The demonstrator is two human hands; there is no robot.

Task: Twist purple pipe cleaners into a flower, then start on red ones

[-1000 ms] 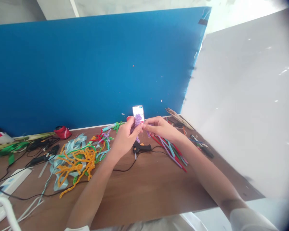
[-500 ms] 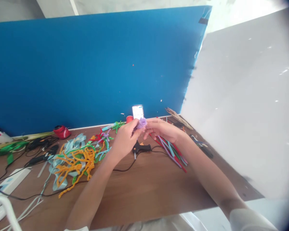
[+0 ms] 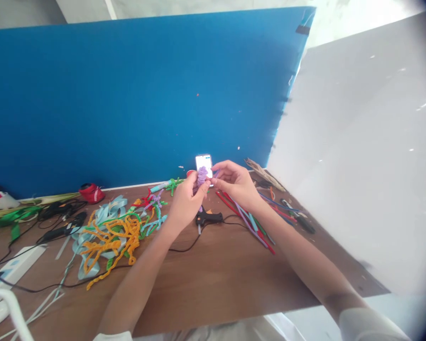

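Across the near side stretches the table, an orange tangle on its left, loose stems right of centre. Over its far part, the left hand grips a purple coil; the right hand curls beside it, whether pinching I cannot tell. The glue gun lies unheld; the phone stands beyond. The coil looks largely shaped; a purple strand at the right fingers seems unfinished.

a coil sits in the left hand before a phone; on the table, ribbon lies left of a glue gun, stems right.
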